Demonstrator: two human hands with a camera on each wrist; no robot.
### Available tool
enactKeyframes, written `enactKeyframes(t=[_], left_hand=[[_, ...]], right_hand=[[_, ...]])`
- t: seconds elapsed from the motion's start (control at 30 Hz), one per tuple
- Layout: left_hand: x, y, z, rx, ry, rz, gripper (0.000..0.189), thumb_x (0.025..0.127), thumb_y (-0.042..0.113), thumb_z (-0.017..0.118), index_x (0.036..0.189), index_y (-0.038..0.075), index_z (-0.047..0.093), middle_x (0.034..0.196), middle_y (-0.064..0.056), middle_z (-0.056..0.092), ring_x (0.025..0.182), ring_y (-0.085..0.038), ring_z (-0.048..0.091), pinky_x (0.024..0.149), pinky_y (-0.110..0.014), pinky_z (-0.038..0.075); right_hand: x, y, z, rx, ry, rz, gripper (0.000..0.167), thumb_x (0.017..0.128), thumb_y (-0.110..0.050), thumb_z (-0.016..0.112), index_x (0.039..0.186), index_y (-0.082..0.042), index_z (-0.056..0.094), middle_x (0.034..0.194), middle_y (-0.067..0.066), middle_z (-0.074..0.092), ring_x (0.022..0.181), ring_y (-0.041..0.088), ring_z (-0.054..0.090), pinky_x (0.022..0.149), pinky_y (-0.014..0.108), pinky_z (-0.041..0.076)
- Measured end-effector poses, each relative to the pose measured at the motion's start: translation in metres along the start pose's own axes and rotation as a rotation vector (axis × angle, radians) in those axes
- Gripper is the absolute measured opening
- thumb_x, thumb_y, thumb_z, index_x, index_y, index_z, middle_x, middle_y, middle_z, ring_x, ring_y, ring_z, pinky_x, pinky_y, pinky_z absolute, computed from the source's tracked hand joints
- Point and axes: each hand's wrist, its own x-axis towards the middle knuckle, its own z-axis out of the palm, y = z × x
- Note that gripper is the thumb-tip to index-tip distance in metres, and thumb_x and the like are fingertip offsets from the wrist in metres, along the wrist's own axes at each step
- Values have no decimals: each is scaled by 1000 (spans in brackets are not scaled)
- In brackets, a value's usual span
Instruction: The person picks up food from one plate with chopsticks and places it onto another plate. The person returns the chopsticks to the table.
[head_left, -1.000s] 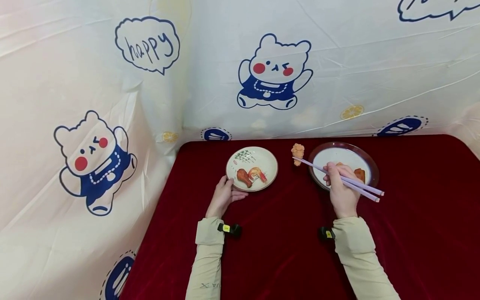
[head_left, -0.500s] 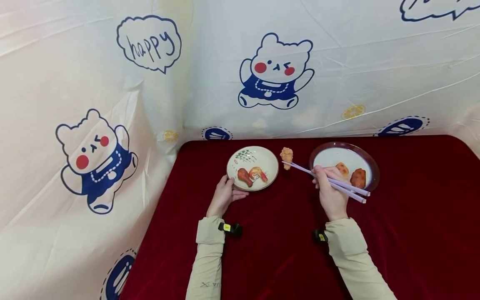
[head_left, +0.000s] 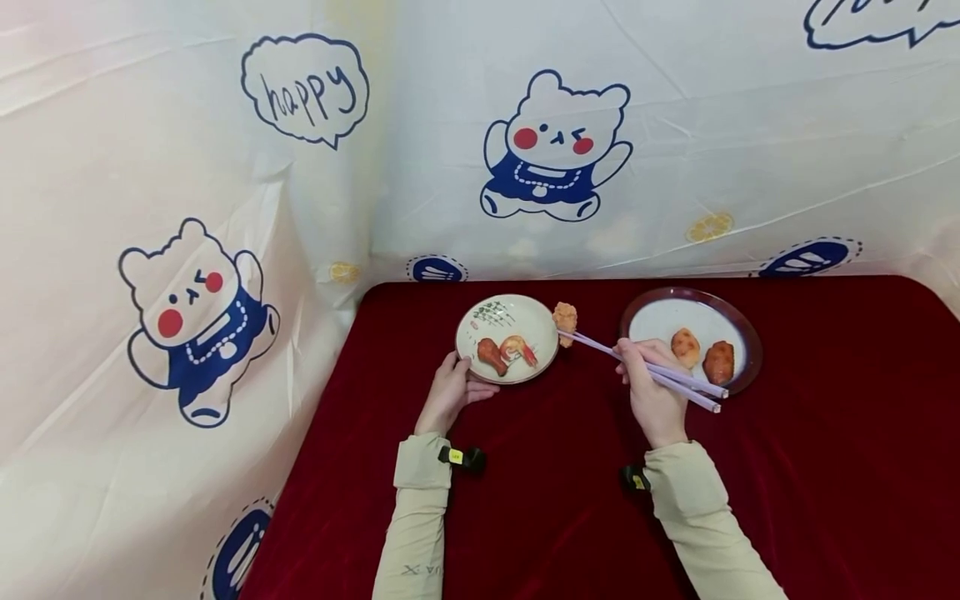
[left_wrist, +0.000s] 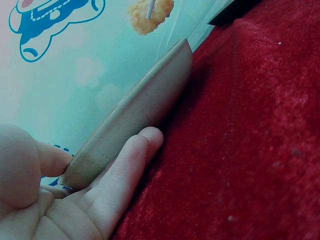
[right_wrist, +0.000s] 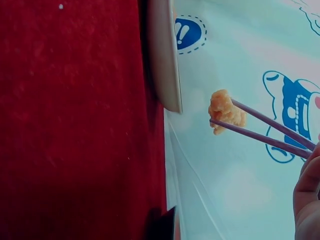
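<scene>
My left hand (head_left: 450,396) holds the near-left edge of a small cream plate (head_left: 487,321). In the left wrist view the thumb meets the rim and the fingers lie under the plate's base (left_wrist: 127,117). On that plate sit a drumstick (head_left: 491,357) and a curled shrimp (head_left: 514,346). A pair of light purple chopsticks (head_left: 686,385) is gripped in my right hand (head_left: 654,400). Between their tips hangs a knobbly golden fried chicken piece (head_left: 566,323), overlapping the small plate's right rim in the head view. The right wrist view shows the piece (right_wrist: 227,112) pinched above table level.
A larger plate with a dark brown rim (head_left: 752,350) stands to the right, partly behind the right hand. It holds an orange-tan food piece (head_left: 684,346) and a browned wing-like piece (head_left: 718,362). Dark red velvet (head_left: 540,500) covers the table; printed white cloth (head_left: 420,167) hangs behind.
My right hand has moved left, carrying the fried chicken piece in the chopsticks from beside the larger plate to the small plate's right edge. The left hand has stayed put on its plate.
</scene>
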Motion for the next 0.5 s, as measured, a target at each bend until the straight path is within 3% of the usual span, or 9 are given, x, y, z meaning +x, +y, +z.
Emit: enactKeyframes(t=[0.17, 0.33, 0.5], left_hand=[[0, -1, 0, 7, -12, 3, 44, 107, 25, 32, 148, 11, 29, 111, -24, 64, 79, -27, 72, 75, -37, 62], [0, 0, -1, 10, -12, 6, 42, 107, 26, 32, 146, 11, 30, 113, -26, 64, 79, -27, 73, 75, -37, 62], [0, 1, -3, -2, -25, -3, 47, 107, 26, 32, 150, 9, 24, 116, -28, 63, 81, -28, 73, 77, -38, 62]], right_hand=[[-4, 1, 6, 1, -26, 10, 19, 90, -1, 65, 83, 15, 71, 64, -2, 61, 54, 8, 54, 49, 12, 44], [-2, 0, 14, -14, -53, 28, 18, 90, -4, 66, 85, 12, 72, 67, 5, 62, 55, 10, 55, 51, 12, 46], [0, 1, 19, -41, -70, 45, 17, 90, -5, 66, 86, 10, 73, 68, 4, 61, 56, 9, 55, 51, 12, 46]])
